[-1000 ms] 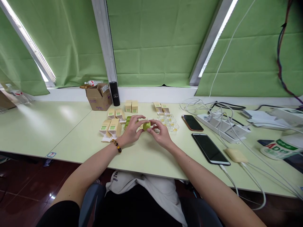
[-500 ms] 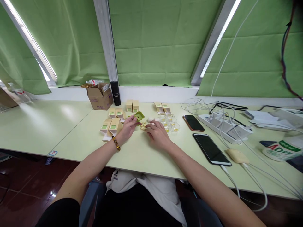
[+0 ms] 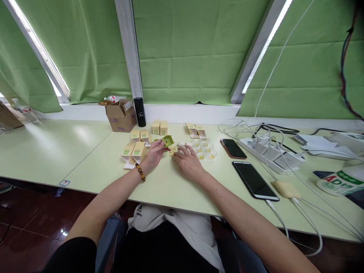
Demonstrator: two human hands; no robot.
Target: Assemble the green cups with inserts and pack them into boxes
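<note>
1. Left hand (image 3: 153, 154) pinches small green case (image 3: 168, 140), lid open, raised just above surface (image 3: 93, 167), opening facing up & toward the person.
2. Right hand (image 3: 189, 162) empty, fingers loosely spread, palm down, fingertips by tiny yellow pieces (image 3: 172, 151) on surface.
3. Key relation: case sits just left of & beyond right hand's fingertips; pieces lie between both hands, right hand nearer.
4. Tan boxes (image 3: 135, 150) left of hands, clear trays (image 3: 205, 148) right.

– What's on that pale green counter (image 3: 85, 159)?
– Small tan cartons (image 3: 135, 151), a cardboard box (image 3: 121, 115), a black cylinder (image 3: 140, 112), clear little trays (image 3: 205, 148).
– And to the right?
– Two phones (image 3: 254, 180), a power strip (image 3: 273, 153), white cables (image 3: 301, 197)
</note>
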